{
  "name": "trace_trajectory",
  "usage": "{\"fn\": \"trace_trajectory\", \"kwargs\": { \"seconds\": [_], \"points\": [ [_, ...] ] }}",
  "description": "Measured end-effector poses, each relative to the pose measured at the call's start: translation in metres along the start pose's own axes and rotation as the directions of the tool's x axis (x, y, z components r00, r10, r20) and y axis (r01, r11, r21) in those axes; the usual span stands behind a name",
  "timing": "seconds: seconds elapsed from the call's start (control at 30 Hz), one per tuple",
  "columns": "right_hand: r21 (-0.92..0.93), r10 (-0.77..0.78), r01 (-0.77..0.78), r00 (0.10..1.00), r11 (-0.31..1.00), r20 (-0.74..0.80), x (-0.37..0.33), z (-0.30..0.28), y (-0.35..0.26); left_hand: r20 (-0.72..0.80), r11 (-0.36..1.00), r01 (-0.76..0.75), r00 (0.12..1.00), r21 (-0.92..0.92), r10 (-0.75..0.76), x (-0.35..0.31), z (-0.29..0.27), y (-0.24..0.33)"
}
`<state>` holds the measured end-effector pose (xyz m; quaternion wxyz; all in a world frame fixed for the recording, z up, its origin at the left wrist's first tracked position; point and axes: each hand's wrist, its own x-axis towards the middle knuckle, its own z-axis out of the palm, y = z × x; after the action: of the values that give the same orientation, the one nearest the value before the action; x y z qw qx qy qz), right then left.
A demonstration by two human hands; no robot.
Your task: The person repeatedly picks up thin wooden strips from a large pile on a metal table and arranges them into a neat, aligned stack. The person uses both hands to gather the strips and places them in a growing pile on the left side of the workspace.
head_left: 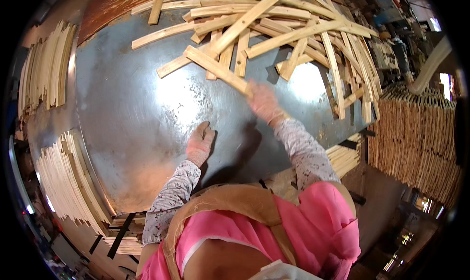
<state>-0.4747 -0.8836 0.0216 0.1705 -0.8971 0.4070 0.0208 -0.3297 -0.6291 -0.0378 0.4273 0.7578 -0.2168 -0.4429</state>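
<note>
My right hand, in a pale pinkish glove, is closed round the near end of a wooden slat. The slat slants up to the left from my fingers, its far end over other slats at the pile's near edge. My left hand, gloved likewise, is over the bare metal tabletop, nearer to my body. Nothing is in it, and its slightly bent fingers are partly apart. Beyond both hands lies a loose, crisscrossed pile of wooden slats. The right palm is hidden from view.
Stacks of thin wooden strips stand along the table's left side, one farther off and one nearer. Another strip stack is by the right near edge. Farther right rises a tall wood stack, with a pale hose above it.
</note>
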Motion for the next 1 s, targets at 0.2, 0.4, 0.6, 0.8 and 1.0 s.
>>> {"fn": "trace_trajectory", "kwargs": {
  "seconds": [0.2, 0.4, 0.6, 0.8, 1.0],
  "points": [
    [0.381, -0.49, 0.468, 0.871, 0.797, -0.043, 0.06, -0.005, -0.071, 0.198, 0.507, 0.312, 0.943, -0.804, -0.268, 0.004, 0.025, 0.033],
    [0.154, -0.223, 0.296, 0.902, 0.943, -0.371, 0.3, -0.112, -0.046, 0.021, 0.626, 0.28, 0.921, -0.728, -0.388, -0.007, -0.015, 0.045],
    [-0.23, -0.259, 0.242, 0.965, 0.943, -0.047, 0.41, -0.075, -0.095, -0.28, 0.692, 0.089, 0.872, -0.716, -0.401, -0.012, -0.035, 0.045],
    [-0.17, -0.454, 0.497, 0.859, 0.851, 0.237, 0.358, -0.052, -0.116, -0.384, 0.719, -0.054, 0.871, -0.693, -0.305, -0.013, -0.059, 0.052],
    [-0.177, -0.673, 0.675, 0.735, 0.716, 0.08, 0.21, -0.033, -0.078, -0.406, 0.711, -0.132, 0.885, -0.691, -0.23, -0.012, -0.067, 0.055]
  ]
}}
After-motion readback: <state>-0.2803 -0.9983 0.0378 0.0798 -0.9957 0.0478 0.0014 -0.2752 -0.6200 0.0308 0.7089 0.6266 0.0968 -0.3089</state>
